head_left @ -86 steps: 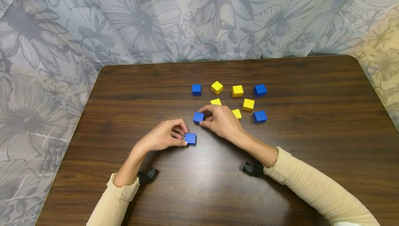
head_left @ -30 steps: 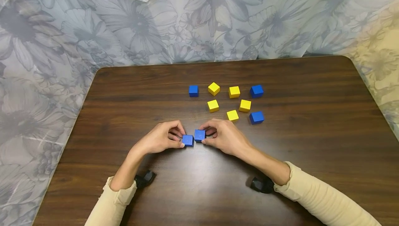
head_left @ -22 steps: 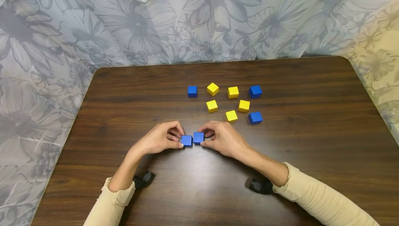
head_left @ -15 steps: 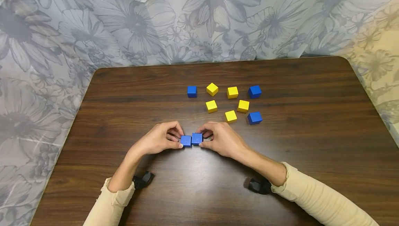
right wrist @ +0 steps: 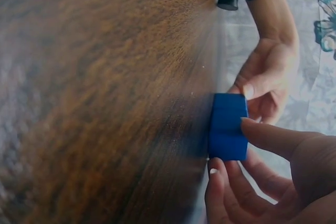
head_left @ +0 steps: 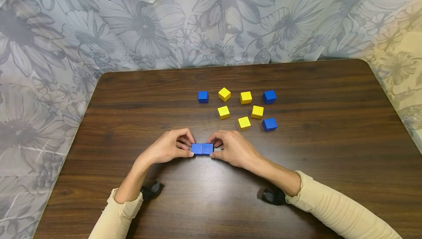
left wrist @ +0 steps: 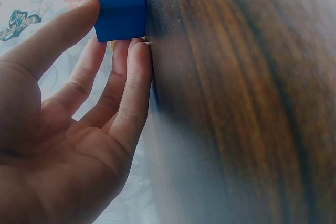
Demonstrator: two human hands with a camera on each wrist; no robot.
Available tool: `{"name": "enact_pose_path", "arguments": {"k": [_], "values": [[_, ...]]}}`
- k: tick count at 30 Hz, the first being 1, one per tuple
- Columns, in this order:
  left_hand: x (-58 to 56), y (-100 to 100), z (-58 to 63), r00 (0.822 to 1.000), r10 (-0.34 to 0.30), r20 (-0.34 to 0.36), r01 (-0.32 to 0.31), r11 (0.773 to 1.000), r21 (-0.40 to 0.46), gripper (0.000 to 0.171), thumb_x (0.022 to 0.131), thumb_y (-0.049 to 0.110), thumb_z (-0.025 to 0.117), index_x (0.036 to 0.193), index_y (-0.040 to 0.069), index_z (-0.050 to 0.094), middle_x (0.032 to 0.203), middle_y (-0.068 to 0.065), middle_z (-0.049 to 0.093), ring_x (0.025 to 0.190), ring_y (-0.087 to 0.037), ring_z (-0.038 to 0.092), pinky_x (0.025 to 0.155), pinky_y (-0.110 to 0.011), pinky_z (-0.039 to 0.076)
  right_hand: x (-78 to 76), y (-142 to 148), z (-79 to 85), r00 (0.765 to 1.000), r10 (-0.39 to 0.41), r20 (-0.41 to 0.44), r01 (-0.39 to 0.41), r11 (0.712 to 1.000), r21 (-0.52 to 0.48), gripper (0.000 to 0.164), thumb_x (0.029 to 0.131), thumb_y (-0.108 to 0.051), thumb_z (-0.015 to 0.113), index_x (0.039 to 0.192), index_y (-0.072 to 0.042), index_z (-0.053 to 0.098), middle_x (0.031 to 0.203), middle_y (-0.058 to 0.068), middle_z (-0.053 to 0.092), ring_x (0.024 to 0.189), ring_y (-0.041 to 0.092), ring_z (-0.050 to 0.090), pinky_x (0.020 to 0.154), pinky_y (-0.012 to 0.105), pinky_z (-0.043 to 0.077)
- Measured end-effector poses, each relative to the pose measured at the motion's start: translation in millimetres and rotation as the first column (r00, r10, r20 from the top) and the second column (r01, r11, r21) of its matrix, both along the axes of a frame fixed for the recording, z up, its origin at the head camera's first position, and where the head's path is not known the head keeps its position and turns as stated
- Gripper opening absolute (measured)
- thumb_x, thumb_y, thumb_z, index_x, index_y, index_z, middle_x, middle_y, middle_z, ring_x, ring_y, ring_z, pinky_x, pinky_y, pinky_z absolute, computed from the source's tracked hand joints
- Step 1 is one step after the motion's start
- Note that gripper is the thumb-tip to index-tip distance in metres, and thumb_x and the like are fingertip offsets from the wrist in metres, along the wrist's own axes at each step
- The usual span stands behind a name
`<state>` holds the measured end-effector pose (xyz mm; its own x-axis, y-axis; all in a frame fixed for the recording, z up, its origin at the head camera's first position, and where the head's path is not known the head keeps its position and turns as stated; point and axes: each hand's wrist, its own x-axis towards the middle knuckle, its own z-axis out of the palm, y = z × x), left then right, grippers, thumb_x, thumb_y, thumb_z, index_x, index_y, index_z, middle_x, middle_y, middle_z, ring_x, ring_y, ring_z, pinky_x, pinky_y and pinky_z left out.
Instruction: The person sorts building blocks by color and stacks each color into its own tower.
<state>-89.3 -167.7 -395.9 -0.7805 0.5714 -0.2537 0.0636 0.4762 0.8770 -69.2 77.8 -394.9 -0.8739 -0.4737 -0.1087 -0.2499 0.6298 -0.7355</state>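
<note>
Two blue cubes sit side by side on the brown table, their faces touching. My left hand (head_left: 169, 144) pinches the left blue cube (head_left: 196, 149) between thumb and fingers. From the other side my right hand (head_left: 234, 148) pinches the right blue cube (head_left: 207, 149) the same way. In the left wrist view, the thumb of the left hand (left wrist: 79, 114) presses the near side of a blue block (left wrist: 121, 9). The right wrist view has both cubes (right wrist: 228, 129) joined in one row, with the right hand (right wrist: 283, 177) below and the left hand above.
Behind the hands lie several yellow cubes, among them a near one (head_left: 244, 123). Blue cubes stand around them: one at back left (head_left: 203, 97), one at back right (head_left: 269, 97), one at front right (head_left: 269, 124). A floral cloth (head_left: 145, 23) hangs beyond the table (head_left: 148, 96).
My right hand has brought its blue cube from near the yellow cubes toward me and leftward, until it meets the left one. The gap between them has closed. My left hand has stayed nearly still.
</note>
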Motion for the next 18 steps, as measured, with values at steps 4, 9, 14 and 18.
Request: {"name": "enact_pose_path", "arguments": {"k": [4,9,14,18], "values": [[-0.8,-0.8,1.0,1.0,0.0,-0.001,0.0,1.0,0.001,0.025,0.082,0.004,0.081,0.1,0.006,0.063,0.105,-0.013,0.066,0.098,-0.024,0.067,0.082,-0.026,0.058,-1.3,-1.5,-0.2,1.0,0.001,0.008,-0.001,1.0,0.005,0.03,0.077,-0.014,0.086,0.104,-0.014,0.073,0.095,-0.003,0.072,0.086,0.01,0.067,0.077,0.029,0.056],[-1.6,-0.6,0.5,1.0,-0.001,-0.008,0.001,1.0,0.003,0.025,0.082,0.005,0.081,0.1,0.006,0.063,0.105,-0.012,0.066,0.098,-0.024,0.067,0.082,-0.026,0.057,-2.0,-1.1,-0.6,1.0,0.004,0.015,-0.004,1.0,0.009,0.03,0.077,-0.013,0.086,0.104,-0.013,0.073,0.095,-0.003,0.071,0.086,0.01,0.066,0.078,0.029,0.056],[-0.7,-0.3,-0.7,1.0,0.004,-0.006,-0.004,1.0,0.009,0.026,0.081,0.004,0.082,0.099,0.006,0.063,0.105,-0.013,0.066,0.098,-0.024,0.067,0.081,-0.027,0.058,-1.6,-0.7,-0.6,1.0,0.02,0.009,-0.02,1.0,0.009,0.031,0.077,-0.012,0.086,0.105,-0.013,0.073,0.096,-0.003,0.071,0.087,0.01,0.066,0.078,0.029,0.055],[-0.3,0.1,-0.8,1.0,0.005,-0.001,-0.005,1.0,0.006,0.026,0.081,0.004,0.082,0.099,0.006,0.063,0.105,-0.013,0.066,0.098,-0.024,0.067,0.081,-0.026,0.058,-1.0,0.2,-0.2,0.999,0.034,0.007,-0.034,0.999,0.002,0.032,0.077,-0.012,0.085,0.107,-0.012,0.072,0.098,-0.002,0.071,0.087,0.011,0.066,0.078,0.029,0.055]]}}
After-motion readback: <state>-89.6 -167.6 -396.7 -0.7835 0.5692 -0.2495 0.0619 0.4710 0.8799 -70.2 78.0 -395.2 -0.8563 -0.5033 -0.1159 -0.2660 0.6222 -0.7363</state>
